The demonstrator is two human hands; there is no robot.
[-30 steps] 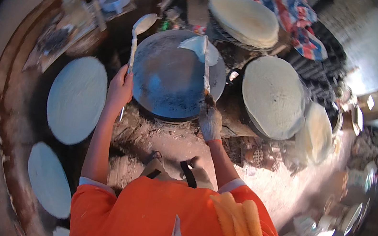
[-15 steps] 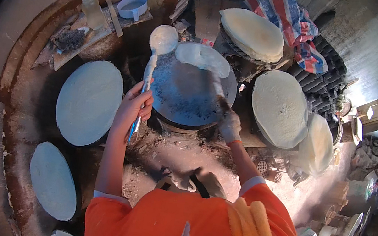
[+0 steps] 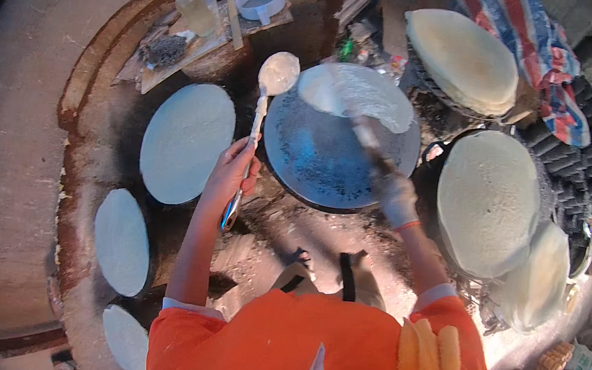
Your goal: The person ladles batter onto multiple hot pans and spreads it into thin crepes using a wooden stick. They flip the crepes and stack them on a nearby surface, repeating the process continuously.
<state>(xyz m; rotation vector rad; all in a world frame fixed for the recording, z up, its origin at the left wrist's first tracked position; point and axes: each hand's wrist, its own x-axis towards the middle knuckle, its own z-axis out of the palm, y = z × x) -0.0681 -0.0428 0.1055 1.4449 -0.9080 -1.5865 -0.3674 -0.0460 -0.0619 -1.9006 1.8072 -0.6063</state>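
While the right hand grips a spreader over the batter at the griddle's far edge, even sweeps would thin it best; the left hand grips a ladle just left of the griddle.

left hand grips ladle beside griddle

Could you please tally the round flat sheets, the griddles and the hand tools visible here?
Round flat sheets laid out, first: 6
Dark griddle: 1
Ladle in left hand: 1
Spreader in right hand: 1
Total: 9
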